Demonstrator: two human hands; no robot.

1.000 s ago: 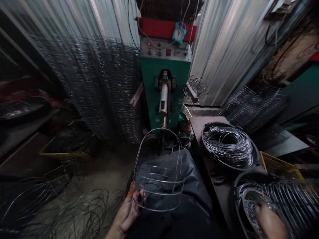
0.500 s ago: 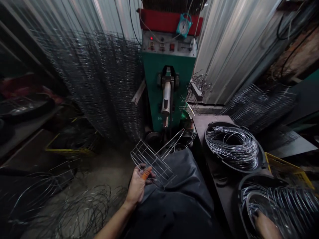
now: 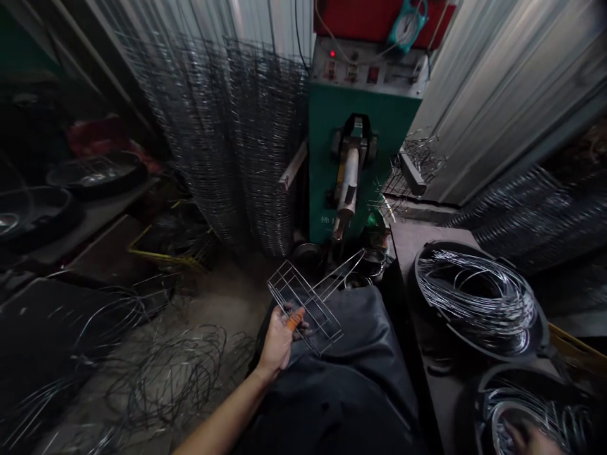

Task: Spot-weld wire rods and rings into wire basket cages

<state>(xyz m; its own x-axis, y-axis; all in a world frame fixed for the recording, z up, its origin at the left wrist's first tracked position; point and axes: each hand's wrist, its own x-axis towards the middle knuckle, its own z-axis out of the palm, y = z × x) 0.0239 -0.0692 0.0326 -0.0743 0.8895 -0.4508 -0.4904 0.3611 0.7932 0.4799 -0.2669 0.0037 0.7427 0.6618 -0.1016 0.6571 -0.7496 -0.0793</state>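
Note:
My left hand [image 3: 279, 341] is closed around the near edge of a wire grill basket with a long handle [image 3: 310, 294], held above my lap. An orange wrap covers the thumb. The basket's handle points away to the right, towards the machine. At the lower right, my right hand [image 3: 535, 440] reaches into a small round bowl [image 3: 497, 414]. That bowl sits among bent wire pieces [image 3: 564, 417] in a black round tray [image 3: 484, 385]. The right fingers are dark and blurred, so what they touch inside the bowl cannot be made out.
A green machine [image 3: 327, 126] with a protruding metal arm [image 3: 349, 177] stands ahead. Left of it rise tall stacks of wire frames [image 3: 265, 151]. Another black tray [image 3: 422, 297] holds wire loops [image 3: 512, 309] on the right bench [image 3: 441, 235]. Loose wire [image 3: 175, 366] lies on the floor.
My view has turned left, so the machine appears further right. My left hand still holds the wire basket over my lap. My right hand remains at the small bowl, lower in view.

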